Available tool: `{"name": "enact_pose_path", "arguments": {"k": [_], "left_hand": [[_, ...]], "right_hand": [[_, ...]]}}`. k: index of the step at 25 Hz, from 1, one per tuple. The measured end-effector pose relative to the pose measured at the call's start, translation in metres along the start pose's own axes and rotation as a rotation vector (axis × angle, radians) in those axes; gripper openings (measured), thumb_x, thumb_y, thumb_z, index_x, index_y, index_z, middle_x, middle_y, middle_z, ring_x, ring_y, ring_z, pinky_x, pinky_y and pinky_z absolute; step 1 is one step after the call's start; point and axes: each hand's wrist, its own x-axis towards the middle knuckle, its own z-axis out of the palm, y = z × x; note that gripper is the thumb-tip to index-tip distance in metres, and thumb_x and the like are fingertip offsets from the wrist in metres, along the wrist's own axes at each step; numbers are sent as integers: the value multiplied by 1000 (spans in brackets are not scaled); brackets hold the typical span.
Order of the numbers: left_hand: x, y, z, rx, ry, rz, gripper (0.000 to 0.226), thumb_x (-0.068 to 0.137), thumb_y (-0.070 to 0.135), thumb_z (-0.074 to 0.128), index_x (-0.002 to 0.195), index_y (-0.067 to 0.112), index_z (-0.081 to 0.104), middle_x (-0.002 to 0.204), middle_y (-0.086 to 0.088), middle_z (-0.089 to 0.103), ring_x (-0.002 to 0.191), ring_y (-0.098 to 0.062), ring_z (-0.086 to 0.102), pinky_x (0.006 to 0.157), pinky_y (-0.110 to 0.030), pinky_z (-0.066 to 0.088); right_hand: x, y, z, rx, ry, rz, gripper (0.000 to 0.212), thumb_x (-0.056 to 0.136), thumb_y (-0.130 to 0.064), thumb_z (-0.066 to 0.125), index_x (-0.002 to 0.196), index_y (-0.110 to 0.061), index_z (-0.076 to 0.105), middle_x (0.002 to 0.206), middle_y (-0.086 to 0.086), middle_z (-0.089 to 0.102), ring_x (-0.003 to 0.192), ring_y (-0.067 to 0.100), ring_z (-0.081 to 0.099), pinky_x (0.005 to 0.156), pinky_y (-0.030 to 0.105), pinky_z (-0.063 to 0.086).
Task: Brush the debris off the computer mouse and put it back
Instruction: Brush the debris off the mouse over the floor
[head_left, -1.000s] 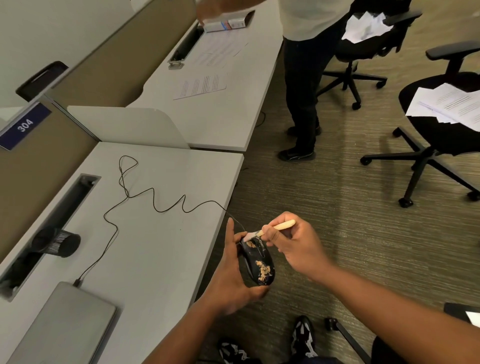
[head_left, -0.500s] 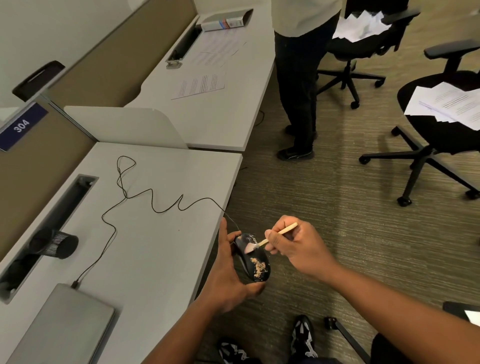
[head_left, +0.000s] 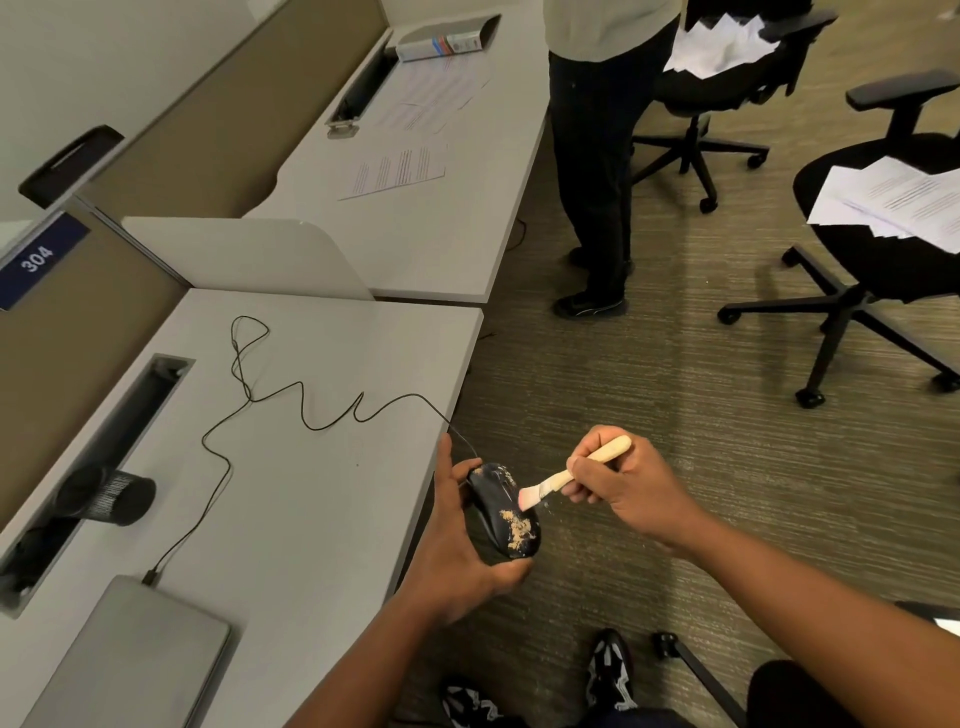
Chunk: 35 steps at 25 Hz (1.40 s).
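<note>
My left hand (head_left: 457, 535) grips a black wired computer mouse (head_left: 501, 512) just past the desk's right edge, above the carpet. Tan crumbs of debris (head_left: 517, 527) cover the mouse's rear half, while its front half looks mostly bare. My right hand (head_left: 623, 486) pinches a small wooden-handled brush (head_left: 576, 470), whose pale bristles touch the right side of the mouse near its middle. The mouse's thin black cable (head_left: 291, 405) snakes across the white desk (head_left: 322, 519) to a closed grey laptop (head_left: 130, 660).
A black mesh cup (head_left: 111, 499) lies by the desk's cable slot (head_left: 98, 457). Another person (head_left: 597, 156) stands beside the far desk. Two black office chairs (head_left: 872, 244) with papers on them stand on the carpet at right. My feet (head_left: 608, 670) show below.
The brush has swept from the mouse's front end back toward its middle. Debris near the front is gone; the patch at the rear stays. The other person's arm has drawn back from the far desk.
</note>
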Motion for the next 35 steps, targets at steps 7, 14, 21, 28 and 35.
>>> {"name": "enact_pose_path", "arguments": {"k": [7,14,21,28,35], "left_hand": [[-1,1,-2,2,11,-9,154,61,45,102,155,68,-18,147,47,36,137,11,49,102,-2,42],[0,1,-7,-8,-23,-34,161,62,45,102,155,63,-28,154,42,31,141,11,45,109,-12,46],[-1,3,-5,-28,-99,-64,163,62,38,101,153,62,-32,156,43,29,144,14,39,102,-1,43],[-7,6,-3,-24,-164,-70,161,68,28,98,152,62,-35,156,49,29,141,25,34,91,-1,48],[-14,11,-4,-30,-139,-52,161,70,29,98,150,62,-38,159,46,27,147,18,30,96,3,41]], "right_hand": [[2,11,-6,-43,32,37,7,98,-9,66,92,-9,68,81,12,80,72,19,75,63,22,57],[1,13,0,102,169,105,8,99,-8,63,96,-13,69,84,10,79,74,16,71,63,23,56],[0,-12,9,340,-12,118,8,87,-18,79,94,-22,80,93,12,79,79,15,71,66,26,57],[9,-23,10,142,-122,103,10,83,-21,80,93,-20,82,88,10,72,84,20,63,70,26,58],[17,-34,-2,-195,-214,-48,13,94,-14,77,96,-25,81,82,12,69,76,24,56,73,46,51]]}}
